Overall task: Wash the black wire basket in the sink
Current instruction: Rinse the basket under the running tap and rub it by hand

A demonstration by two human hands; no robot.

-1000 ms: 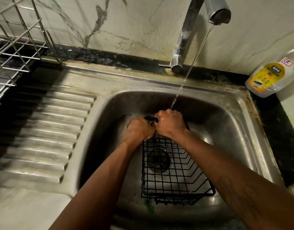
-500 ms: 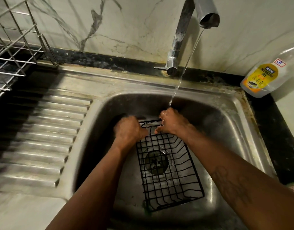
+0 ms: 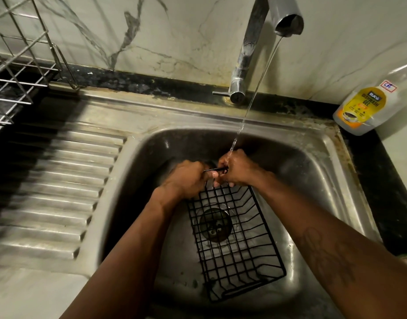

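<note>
You stand at a home kitchen: a stainless steel sink (image 3: 220, 116) with ribbed drainboard (image 3: 60, 192), a running tap (image 3: 250, 49), a bottle of dishwash gel (image 3: 368, 107), a wire dish rack (image 3: 20, 72), and a marble-patterned wall (image 3: 174, 31).

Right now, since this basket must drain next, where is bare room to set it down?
The ribbed drainboard is bare, bordered by the wire rack behind and the sink bowl to its right. The bowl is crowded: the black wire basket sits there, left hand and right hand gripping its rim.
</note>
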